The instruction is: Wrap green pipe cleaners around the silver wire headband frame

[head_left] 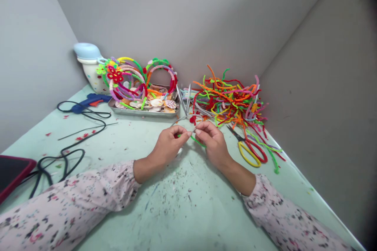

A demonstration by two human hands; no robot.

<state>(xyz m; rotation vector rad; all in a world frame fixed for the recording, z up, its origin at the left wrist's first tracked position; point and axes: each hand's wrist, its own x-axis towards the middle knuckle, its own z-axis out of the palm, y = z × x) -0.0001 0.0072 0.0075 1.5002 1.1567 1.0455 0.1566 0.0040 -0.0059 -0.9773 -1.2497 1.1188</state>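
My left hand [168,143] and my right hand [215,141] meet above the table, thumbs and fingers closed in a pinch. Between them is a thin grey headband [187,117], its arch curving away behind the fingertips. A green pipe cleaner [198,141] shows at the pinch, with one length sticking out below my right fingers and a bit of green by my left fingers. The fingers hide where the pipe cleaner and the headband meet.
A metal tray [144,113] of shells carries several wrapped headbands [126,59]. Right of it lie bare grey headbands [184,102], a pipe cleaner heap [232,98] and scissors [249,150]. At left are a white cup [92,74], blue glue gun [88,102], black cord [66,151] and red-edged device [14,172].
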